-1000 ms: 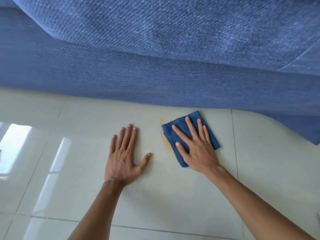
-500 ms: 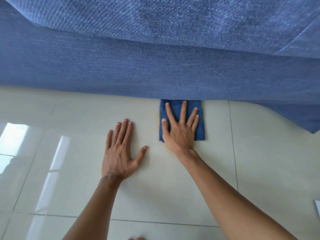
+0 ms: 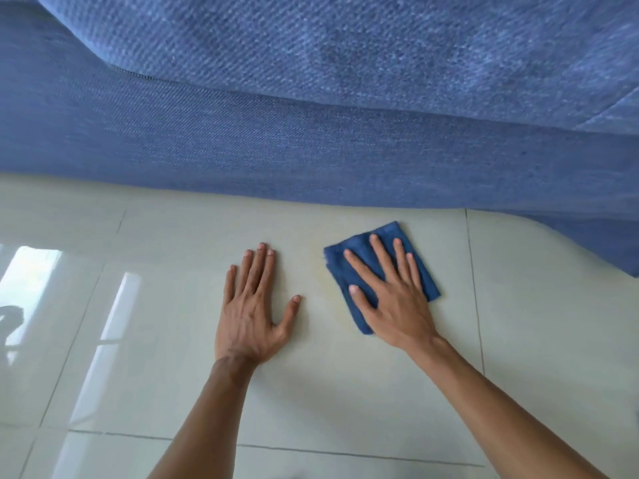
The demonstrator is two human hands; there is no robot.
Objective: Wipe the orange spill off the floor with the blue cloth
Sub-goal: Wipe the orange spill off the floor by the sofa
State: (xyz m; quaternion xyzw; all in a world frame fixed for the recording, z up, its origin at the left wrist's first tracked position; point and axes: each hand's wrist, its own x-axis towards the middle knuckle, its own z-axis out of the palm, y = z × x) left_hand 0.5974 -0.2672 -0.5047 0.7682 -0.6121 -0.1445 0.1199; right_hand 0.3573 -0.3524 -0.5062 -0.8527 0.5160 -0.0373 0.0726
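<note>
A folded blue cloth [image 3: 356, 269] lies flat on the pale tiled floor [image 3: 345, 392], turned at an angle. My right hand [image 3: 394, 299] presses down on it with fingers spread, covering most of it. Just left of the cloth a faint yellowish-orange smear [image 3: 326, 292] shows on the tile. My left hand [image 3: 252, 312] rests palm down on the floor to the left of the smear, fingers apart, holding nothing.
A large blue fabric sofa [image 3: 311, 140] fills the whole upper half and overhangs the floor just beyond the cloth. Its corner [image 3: 619, 250] drops lower at the right. Glossy tiles with bright window reflections [image 3: 38, 281] spread to the left.
My right hand has drawn the cloth back from under the sofa edge toward me and to the right, turning it. The orange mark looks fainter than a second ago. My left hand stayed planted.
</note>
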